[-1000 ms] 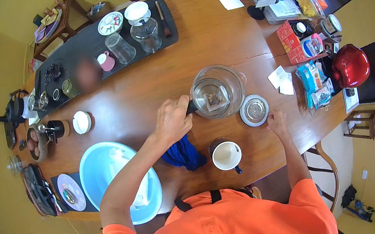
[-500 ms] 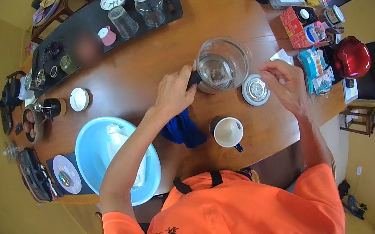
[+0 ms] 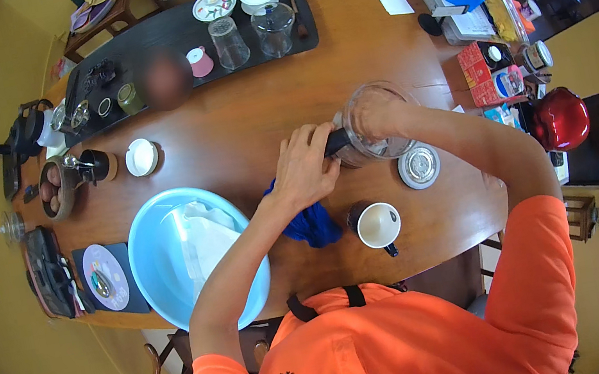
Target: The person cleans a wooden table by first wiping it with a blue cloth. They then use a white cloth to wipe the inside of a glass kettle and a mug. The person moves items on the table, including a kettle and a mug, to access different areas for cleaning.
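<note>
Basin [image 3: 153, 247] out left, cloth [image 3: 312, 226] between it and the cup [image 3: 378, 226], lid [image 3: 420, 166] beyond the cup, right hand [image 3: 380, 116] inside the pot [image 3: 364, 144]!

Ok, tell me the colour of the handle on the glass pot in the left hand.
The handle is black, best seen in the head view.

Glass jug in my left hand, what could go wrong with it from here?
The glass jug could tip: your left hand grips only its black handle while your right hand is inside. The round lid close beside it might get knocked. The mug between you and the jug could be bumped if you draw it back.
</note>
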Demonstrator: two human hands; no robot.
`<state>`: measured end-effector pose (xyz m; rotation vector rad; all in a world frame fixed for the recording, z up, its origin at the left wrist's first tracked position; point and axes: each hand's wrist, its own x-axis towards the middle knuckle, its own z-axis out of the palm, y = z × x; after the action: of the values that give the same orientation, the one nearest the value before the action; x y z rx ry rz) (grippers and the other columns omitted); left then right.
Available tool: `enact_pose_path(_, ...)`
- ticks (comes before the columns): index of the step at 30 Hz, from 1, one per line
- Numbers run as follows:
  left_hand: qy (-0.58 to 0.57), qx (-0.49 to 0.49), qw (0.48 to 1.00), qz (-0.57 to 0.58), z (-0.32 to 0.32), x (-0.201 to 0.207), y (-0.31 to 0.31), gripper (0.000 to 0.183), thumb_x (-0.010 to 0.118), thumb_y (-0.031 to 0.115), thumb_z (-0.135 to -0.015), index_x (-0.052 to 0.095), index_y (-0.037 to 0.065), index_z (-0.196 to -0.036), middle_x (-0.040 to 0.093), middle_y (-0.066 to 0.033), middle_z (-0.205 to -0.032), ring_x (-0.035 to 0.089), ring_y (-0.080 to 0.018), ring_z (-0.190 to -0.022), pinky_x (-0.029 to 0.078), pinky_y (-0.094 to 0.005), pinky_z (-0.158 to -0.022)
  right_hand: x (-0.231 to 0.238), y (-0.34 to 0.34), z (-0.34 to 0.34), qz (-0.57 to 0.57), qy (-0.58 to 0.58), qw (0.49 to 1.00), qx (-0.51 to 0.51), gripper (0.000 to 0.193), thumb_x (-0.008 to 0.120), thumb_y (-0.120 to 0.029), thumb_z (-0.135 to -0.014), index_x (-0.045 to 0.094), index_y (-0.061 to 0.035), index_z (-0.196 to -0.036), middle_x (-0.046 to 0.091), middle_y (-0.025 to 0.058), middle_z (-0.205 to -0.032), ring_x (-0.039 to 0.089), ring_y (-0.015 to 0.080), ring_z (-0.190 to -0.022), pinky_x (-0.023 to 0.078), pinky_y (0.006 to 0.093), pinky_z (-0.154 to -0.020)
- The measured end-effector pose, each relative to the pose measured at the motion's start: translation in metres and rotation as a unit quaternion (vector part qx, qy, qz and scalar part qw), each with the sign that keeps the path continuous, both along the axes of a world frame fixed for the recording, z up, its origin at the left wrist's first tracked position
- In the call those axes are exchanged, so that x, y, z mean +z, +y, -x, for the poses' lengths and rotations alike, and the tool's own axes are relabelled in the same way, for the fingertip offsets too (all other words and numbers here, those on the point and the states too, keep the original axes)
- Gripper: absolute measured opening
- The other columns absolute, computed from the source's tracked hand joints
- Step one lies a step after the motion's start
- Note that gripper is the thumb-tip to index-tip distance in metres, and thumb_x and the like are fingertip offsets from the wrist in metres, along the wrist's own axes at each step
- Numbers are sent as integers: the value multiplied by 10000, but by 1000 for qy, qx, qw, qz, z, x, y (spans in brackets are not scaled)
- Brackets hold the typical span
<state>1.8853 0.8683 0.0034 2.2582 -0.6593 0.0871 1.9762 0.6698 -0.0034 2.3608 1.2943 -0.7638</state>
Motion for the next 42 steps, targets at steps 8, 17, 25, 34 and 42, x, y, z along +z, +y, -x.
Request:
enact_pose_path(8,59,47,997,12,25,-6,37,519,653,120,-732,480,56,-1217,538,-182,-1093,494,-380,-1042,400,-438,-904,-47,24,-2,60,92,990,-93,229,670,-198,-712,697,-150,-935,689,101,-946,659,259,-926,527,389,-706)
enact_pose_path(17,83,78,993,40,32,-19,35,479,641,88,-737,491,32,-1188,559,-184,-1065,538,-362,-1001,438,-424,-874,36,4,16,-85,-36,993,-73,177,647,-174,-660,660,-36,-770,658,182,-820,642,330,-800,497,434,-683)
enact_pose_path(25,56,59,993,81,26,-14,28,477,650,82,-721,490,22,-1167,568,-178,-1038,546,-358,-993,447,-425,-863,79,-13,32,-266,-64,937,-217,206,642,-180,-654,657,-7,-764,635,208,-760,615,382,-757,489,464,-692)
enact_pose_path(34,80,46,993,68,4,-8,16,375,699,165,-690,593,-1,-1010,594,-182,-970,575,-347,-940,463,-404,-796,83,-28,50,-351,-118,883,-289,189,648,-189,-661,625,-9,-714,623,203,-718,603,381,-672,471,461,-618)
enact_pose_path(42,322,17,931,171,-21,-23,-2,148,719,128,-691,661,3,-744,558,-12,-583,500,-117,-529,392,-283,-501,85,-46,60,-517,-63,720,-458,221,714,-192,-668,624,6,-702,609,138,-614,596,242,-564,451,360,-535)
